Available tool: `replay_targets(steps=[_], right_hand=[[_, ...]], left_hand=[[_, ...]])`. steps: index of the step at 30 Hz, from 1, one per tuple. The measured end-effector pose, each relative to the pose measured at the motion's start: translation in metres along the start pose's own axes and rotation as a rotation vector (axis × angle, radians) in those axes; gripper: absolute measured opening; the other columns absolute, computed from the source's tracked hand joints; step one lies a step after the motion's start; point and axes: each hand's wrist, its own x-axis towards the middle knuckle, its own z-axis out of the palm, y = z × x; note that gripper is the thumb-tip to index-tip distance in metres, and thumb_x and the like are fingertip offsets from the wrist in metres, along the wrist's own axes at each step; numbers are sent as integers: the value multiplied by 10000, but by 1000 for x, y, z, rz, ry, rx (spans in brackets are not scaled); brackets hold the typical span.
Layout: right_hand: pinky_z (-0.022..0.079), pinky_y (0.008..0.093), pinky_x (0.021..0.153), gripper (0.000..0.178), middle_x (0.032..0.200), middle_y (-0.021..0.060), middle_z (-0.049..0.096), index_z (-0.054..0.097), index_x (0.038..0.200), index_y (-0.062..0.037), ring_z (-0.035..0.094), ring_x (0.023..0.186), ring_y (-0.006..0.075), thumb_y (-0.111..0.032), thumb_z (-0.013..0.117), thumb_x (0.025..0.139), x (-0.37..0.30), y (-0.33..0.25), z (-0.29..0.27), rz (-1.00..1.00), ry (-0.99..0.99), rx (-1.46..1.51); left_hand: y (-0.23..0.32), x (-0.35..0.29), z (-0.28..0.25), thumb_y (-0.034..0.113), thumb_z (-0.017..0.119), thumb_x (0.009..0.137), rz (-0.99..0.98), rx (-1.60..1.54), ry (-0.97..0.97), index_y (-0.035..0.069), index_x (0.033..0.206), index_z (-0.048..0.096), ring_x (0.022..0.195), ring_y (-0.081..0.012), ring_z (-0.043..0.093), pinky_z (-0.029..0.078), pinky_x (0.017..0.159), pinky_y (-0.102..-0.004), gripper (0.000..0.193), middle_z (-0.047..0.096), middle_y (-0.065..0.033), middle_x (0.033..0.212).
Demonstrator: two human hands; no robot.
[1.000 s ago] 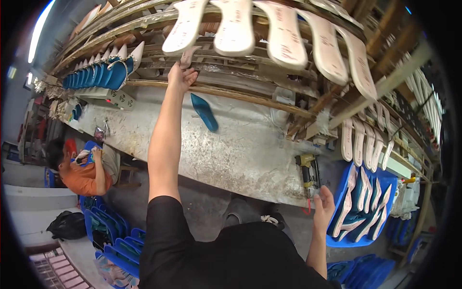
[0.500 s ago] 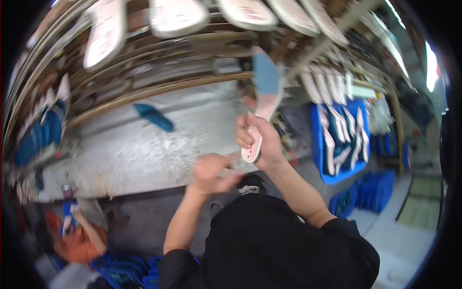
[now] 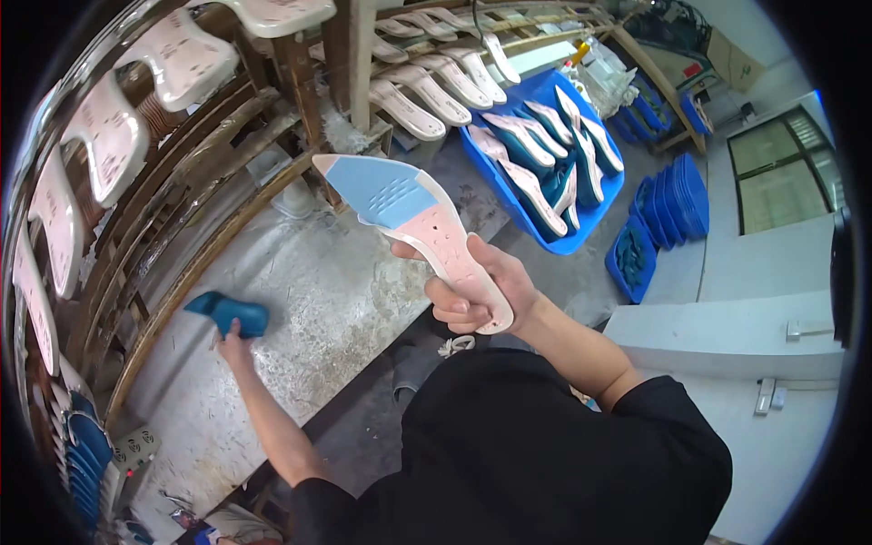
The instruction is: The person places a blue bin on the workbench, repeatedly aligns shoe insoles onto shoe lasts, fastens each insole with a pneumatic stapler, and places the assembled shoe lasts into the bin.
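Observation:
In my right hand (image 3: 486, 286), fingers closed round its heel end, is a pointed shoe insole (image 3: 427, 232). It is pink and white with perforations, and a light blue patch covers most of its front. It is held above the metal-topped bench. My left hand (image 3: 233, 345) reaches out to the far left and grips a teal shoe last (image 3: 238, 315) at the bench's back side. One finger lies over the last, and its outline is slightly blurred.
Pink insoles hang from the wooden rack (image 3: 186, 259) at left, and more line a shelf (image 3: 404, 107) at the back. A blue tray (image 3: 545, 241) at right holds several teal lasts with insoles on them. Stacked blue trays (image 3: 677, 204) stand beyond. The grey bench (image 3: 300, 309) has a worn surface.
My view has turned to the right. My left hand has gone out from near the insole to the teal last and taken hold of it. My right hand still holds the insole.

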Motion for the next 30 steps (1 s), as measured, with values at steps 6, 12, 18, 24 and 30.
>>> replay_targets(steps=[6, 12, 18, 24, 30], right_hand=[[436, 315, 943, 631, 1050, 84, 617, 322, 1568, -60, 570, 1024, 147, -383, 517, 1063, -16, -9, -37, -124, 212, -548], [418, 316, 1045, 883, 1369, 123, 547, 257, 1595, -11, 536, 1205, 163, -331, 741, 930, -56, -63, -12, -259, 378, -1188], [517, 306, 767, 956, 1143, 164, 626, 290, 1575, 3, 607, 890, 210, -318, 818, 845, -146, -139, -20, -195, 340, -1465], [570, 408, 825, 924, 1293, 210, 588, 412, 1513, -32, 661, 1045, 372, -270, 853, 737, -186, -179, -51, -449, 130, -1726], [559, 470, 853, 885, 1276, 251, 584, 478, 1430, -6, 643, 1055, 435, -290, 878, 695, -189, -189, -69, -685, 71, -1702]], left_hand=[[-6, -240, 184, -38, 692, 910, -153, -416, -574, 45, 1554, 328, 1259, -287, 580, 477, 1076, -471, 744, 560, -145, 1412], [21, -363, 317, 12, 771, 861, -188, -367, -850, 38, 1563, 270, 1295, -279, 553, 465, 1084, -419, 863, 540, -141, 1420], [26, -401, 384, 235, 917, 744, 242, 193, -817, 32, 1518, 357, 1269, -291, 564, 460, 1077, -419, 977, 559, -158, 1388], [92, -474, 513, 658, 545, 952, 272, -313, -889, 32, 1398, 427, 1182, -368, 564, 467, 1045, -479, 778, 570, -212, 1258], [89, -504, 537, 288, 410, 1090, 460, -187, -668, 96, 1139, 486, 1023, -306, 587, 481, 954, -468, 212, 576, -147, 1010]])
